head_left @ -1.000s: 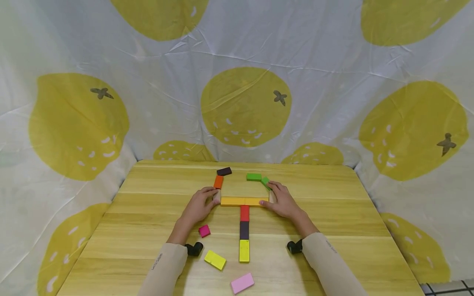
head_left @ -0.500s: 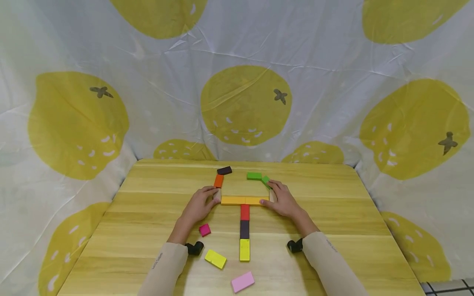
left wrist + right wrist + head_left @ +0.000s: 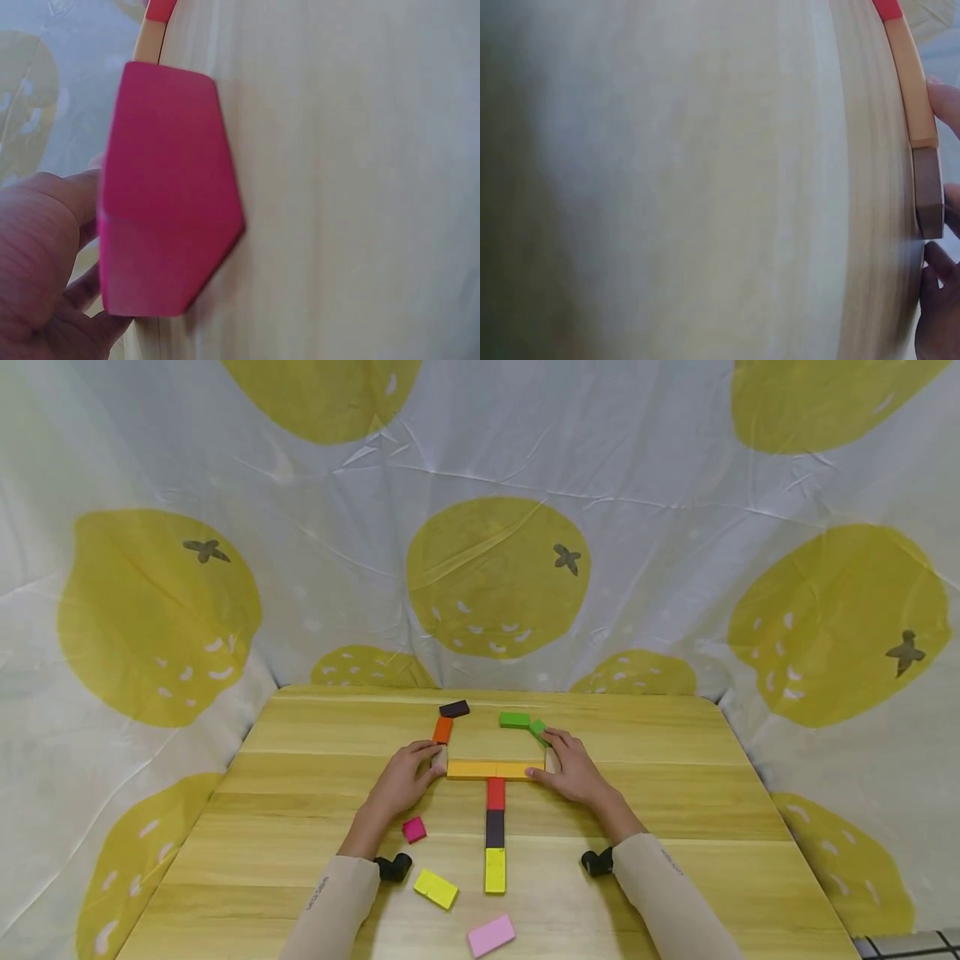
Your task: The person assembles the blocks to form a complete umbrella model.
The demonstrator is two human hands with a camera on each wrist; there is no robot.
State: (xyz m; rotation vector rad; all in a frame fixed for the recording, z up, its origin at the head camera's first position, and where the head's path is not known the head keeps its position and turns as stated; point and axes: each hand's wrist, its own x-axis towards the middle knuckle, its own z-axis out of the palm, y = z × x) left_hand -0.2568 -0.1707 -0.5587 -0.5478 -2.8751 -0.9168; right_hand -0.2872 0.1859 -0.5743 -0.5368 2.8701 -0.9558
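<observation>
My left hand (image 3: pixel 400 778) grips a pale wooden block (image 3: pixel 440 760) at the left end of a yellow-orange row, thumb and fingers curled about it. On the right, my right hand (image 3: pixel 573 768) rests beside another pale block (image 3: pixel 552 759), brownish in the right wrist view. Its thumb touches the right yellow-orange block (image 3: pixel 519 770); its fingertips reach the angled green block (image 3: pixel 538 732). The left yellow-orange block (image 3: pixel 471 770) lies end to end with it. From the row, a red block (image 3: pixel 496 793), a dark block (image 3: pixel 495 828) and a yellow block (image 3: pixel 495 870) run toward me.
An orange block (image 3: pixel 442 730) and a black block (image 3: pixel 454 708) lie beyond my left hand. Another green block (image 3: pixel 514 720) lies at the back. Loose magenta (image 3: pixel 165 187), yellow (image 3: pixel 436 889) and pink blocks (image 3: pixel 491 936) lie nearer me. A lemon-print cloth (image 3: pixel 637 568) hangs behind the table (image 3: pixel 315 827).
</observation>
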